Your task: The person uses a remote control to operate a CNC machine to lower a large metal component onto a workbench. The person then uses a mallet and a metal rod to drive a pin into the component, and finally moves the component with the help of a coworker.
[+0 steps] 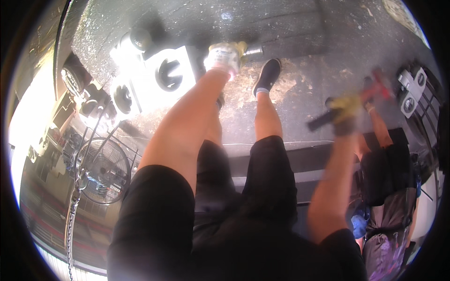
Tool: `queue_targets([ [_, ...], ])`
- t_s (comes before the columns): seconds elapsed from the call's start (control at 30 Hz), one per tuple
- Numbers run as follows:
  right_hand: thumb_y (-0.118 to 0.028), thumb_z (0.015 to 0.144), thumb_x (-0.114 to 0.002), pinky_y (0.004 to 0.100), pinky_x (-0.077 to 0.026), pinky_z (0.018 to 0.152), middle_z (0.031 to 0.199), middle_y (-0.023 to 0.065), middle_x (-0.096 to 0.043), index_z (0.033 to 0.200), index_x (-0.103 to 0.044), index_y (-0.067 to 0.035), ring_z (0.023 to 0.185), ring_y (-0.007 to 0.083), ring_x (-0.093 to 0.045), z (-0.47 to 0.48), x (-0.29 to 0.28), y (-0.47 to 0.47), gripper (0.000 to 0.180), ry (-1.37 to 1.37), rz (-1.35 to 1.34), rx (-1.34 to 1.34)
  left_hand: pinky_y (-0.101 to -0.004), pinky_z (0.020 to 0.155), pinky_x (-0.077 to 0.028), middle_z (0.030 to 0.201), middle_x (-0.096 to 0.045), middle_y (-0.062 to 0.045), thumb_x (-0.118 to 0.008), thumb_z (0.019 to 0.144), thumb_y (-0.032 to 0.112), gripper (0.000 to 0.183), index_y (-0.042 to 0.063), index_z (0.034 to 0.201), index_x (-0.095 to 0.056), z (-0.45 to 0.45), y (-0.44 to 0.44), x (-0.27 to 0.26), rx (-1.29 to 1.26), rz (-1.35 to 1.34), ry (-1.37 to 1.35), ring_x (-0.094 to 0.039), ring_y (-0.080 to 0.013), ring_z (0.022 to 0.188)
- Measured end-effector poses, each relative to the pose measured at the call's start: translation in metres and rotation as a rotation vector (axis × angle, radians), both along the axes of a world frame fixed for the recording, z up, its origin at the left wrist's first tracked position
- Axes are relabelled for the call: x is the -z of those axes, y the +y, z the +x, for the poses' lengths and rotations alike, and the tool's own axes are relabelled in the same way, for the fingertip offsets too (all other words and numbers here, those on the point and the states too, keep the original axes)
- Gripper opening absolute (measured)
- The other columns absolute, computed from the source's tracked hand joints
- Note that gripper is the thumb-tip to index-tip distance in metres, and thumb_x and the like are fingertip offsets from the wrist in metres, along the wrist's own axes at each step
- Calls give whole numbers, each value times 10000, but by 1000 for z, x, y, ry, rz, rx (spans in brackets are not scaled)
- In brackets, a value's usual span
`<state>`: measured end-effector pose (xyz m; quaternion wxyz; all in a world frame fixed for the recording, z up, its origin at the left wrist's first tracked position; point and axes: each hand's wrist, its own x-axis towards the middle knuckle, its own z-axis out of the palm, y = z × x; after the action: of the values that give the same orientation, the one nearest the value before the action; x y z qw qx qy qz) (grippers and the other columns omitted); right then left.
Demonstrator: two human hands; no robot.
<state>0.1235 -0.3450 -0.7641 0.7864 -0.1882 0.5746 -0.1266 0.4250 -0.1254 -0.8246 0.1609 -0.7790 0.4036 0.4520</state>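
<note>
My left hand (223,58), in a white and yellow work glove, reaches to the dark work surface or floor. Its fingers are closed around a short, shiny metal cylindrical piece (254,51), which sticks out to the right; the rest of the piece is hidden by the glove. Raised at the right, my right hand (345,109), in a yellow and grey glove, grips a hammer with a red head (381,84) and a black handle end (320,121). Both the hammer and this hand are blurred. Just left of my left hand stands a bright, pale block with a round opening (188,66).
More pale parts with round openings (123,96) lie at the left, overexposed. A caged fan (103,171) and a hanging chain (71,224) are at the lower left. Another person (390,175), wearing a blue glove, is close on the right, near a metal part with two round openings (414,92).
</note>
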Motion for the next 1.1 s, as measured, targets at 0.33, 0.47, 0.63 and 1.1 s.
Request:
queue_targets([
  [0.33, -317, 1048, -581, 242, -325, 441, 583, -111, -296, 743, -439, -225, 462, 45, -317, 30, -44, -5, 348, 172, 119, -295, -428, 851, -574, 977, -756, -130, -622, 974, 490, 384, 134, 1106, -681, 4, 7, -10, -73, -38, -90, -746, -293, 955],
  [0.47, -261, 1082, -500, 254, -335, 472, 633, -94, -353, 876, -463, -206, 497, 58, -356, 21, 2, 33, 216, -224, 270, 32, -432, 816, -574, 964, -753, -112, -645, 954, 477, 359, 148, 1093, -675, 2, 14, 1, -25, -29, -51, -745, -285, 939],
  [0.63, -318, 1034, -606, 267, -290, 420, 572, -104, -336, 882, -511, -195, 430, 65, -333, 67, -27, 79, 217, 169, 340, -618, -432, 775, -573, 938, -747, -107, -639, 953, 430, 288, 167, 1068, -657, 2, 10, -12, -105, 65, 24, -743, -269, 902],
  [1.1, -332, 1065, -516, 257, -313, 451, 605, -111, -333, 811, -501, -195, 473, 39, -340, 62, -44, 70, 289, 183, 253, -590, -408, 801, -589, 920, -733, -110, -641, 955, 534, 450, 124, 1140, -646, -1, 40, 10, -72, -28, -52, -733, -254, 845],
])
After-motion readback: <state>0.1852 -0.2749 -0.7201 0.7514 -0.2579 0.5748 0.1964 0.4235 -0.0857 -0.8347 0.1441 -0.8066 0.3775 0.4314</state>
